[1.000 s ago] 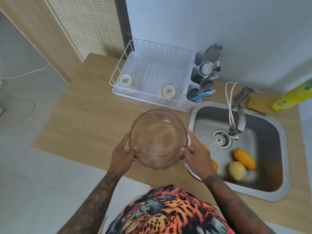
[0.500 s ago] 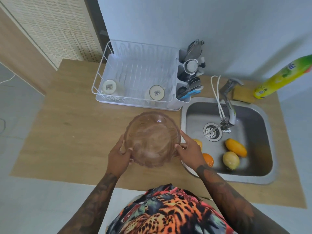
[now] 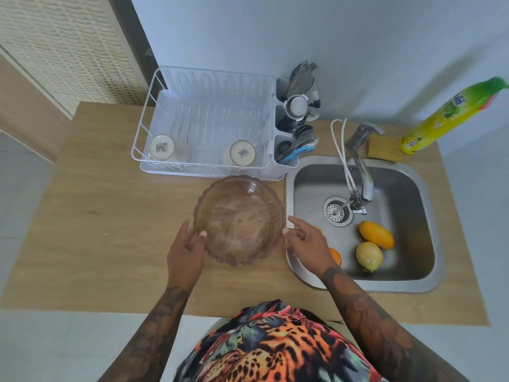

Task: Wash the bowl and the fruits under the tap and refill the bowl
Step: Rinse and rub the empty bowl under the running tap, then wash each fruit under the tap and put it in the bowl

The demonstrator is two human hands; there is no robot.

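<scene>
Wooden table (image 3: pixel 110 244) against a pale blue wall carries a transparent pink plastic bowl (image 3: pixel 239 219) beside the steel sink (image 3: pixel 429 282), with the left hand (image 3: pixel 185 253) and right hand (image 3: pixel 305 241) loosened, fingers spread at its rim.

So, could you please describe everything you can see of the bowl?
The bowl is clear, pinkish-brown, seemingly plastic or glass, with a scalloped rim and embossed pattern. It stands upright and empty on the wooden counter, between the dish rack and the sink. The left hand touches its rim with loose fingers; the right hand hovers beside it.
</scene>
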